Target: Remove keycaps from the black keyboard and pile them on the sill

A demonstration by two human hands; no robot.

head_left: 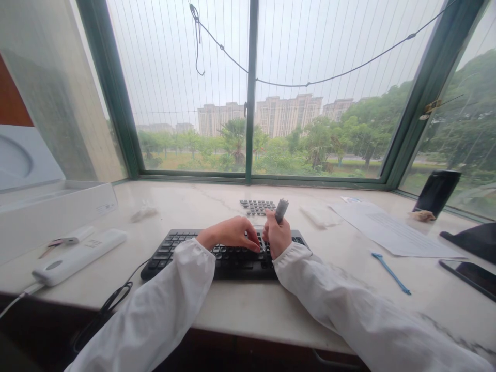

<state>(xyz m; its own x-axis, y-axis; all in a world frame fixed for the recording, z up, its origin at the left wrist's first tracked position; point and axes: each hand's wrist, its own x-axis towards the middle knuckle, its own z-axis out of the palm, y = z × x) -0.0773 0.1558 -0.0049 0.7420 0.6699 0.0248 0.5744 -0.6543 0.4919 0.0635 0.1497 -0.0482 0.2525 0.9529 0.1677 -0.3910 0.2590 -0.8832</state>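
Observation:
A black keyboard lies on the pale counter in front of me, partly covered by both hands. My right hand is closed in a fist around a grey tool. Its rough, bristle-like end sticks up above the thumb; the lower end is mostly hidden, with a thin shiny bit showing near the keys. Over the middle of the keyboard, my left hand bends down, its fingertips pinched together at the keys beside the right hand. Anything between them is too small to make out. Loose keycaps stand in rows just behind the keyboard.
Left are a white box, a white power strip and the keyboard's black cable. Right are paper sheets, a blue stick, a phone and a black can. A window borders the back.

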